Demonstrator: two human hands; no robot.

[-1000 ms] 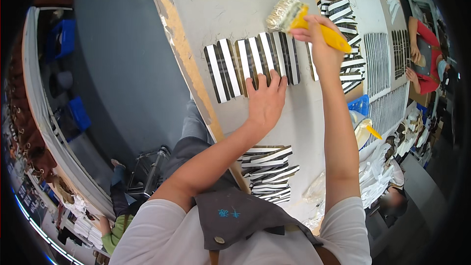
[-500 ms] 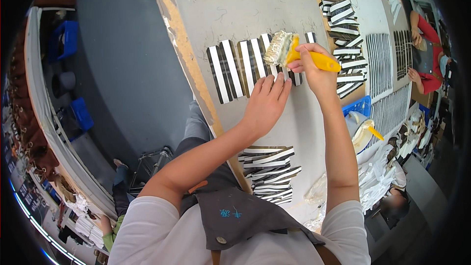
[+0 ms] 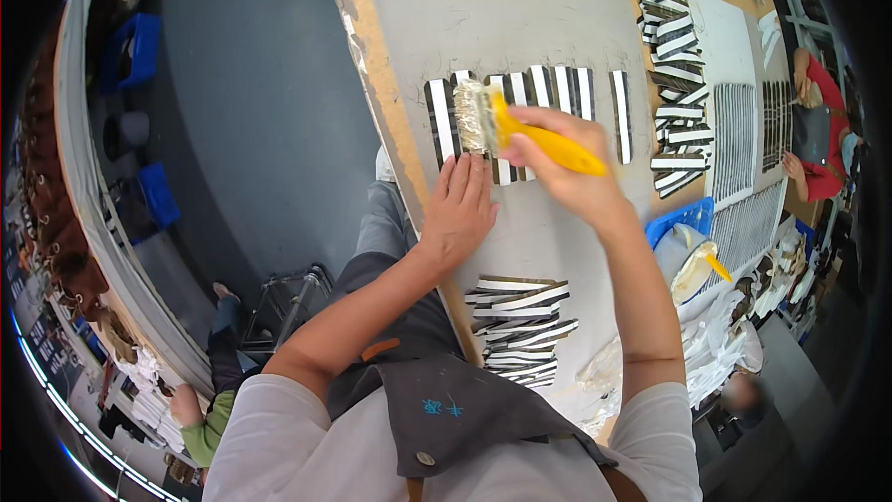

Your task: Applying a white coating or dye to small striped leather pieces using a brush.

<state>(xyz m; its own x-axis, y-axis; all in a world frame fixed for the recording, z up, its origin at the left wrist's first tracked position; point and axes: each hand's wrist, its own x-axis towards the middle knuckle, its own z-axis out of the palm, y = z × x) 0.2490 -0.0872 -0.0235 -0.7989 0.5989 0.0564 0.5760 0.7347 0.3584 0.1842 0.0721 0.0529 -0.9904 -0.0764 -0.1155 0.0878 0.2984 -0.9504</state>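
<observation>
My right hand (image 3: 567, 163) grips the yellow handle of a wide paste brush (image 3: 548, 144). Its pale bristles, caked with whitish paste, lie over the left part of a row of black-and-white strips (image 3: 562, 93) on the grey board (image 3: 492, 28). My left hand (image 3: 460, 209) rests flat just below the bristles, fingertips on the lower ends of the strips, fingers stretched out. One strip (image 3: 441, 121) shows left of the brush, and another (image 3: 621, 116) lies apart at the row's right. The strips under the bristles and fingers are partly hidden.
Nearer me lies a heap of similar strips (image 3: 520, 325); a long pile (image 3: 678, 65) lines the board's right side. A paste tub (image 3: 692, 265) with a yellow-handled tool stands by a blue basket (image 3: 683, 218). A co-worker in red (image 3: 822, 130) is at the far right.
The brush in my right hand has moved left along the row. My left hand has shifted left too, staying below the bristles. The view has shifted slightly.
</observation>
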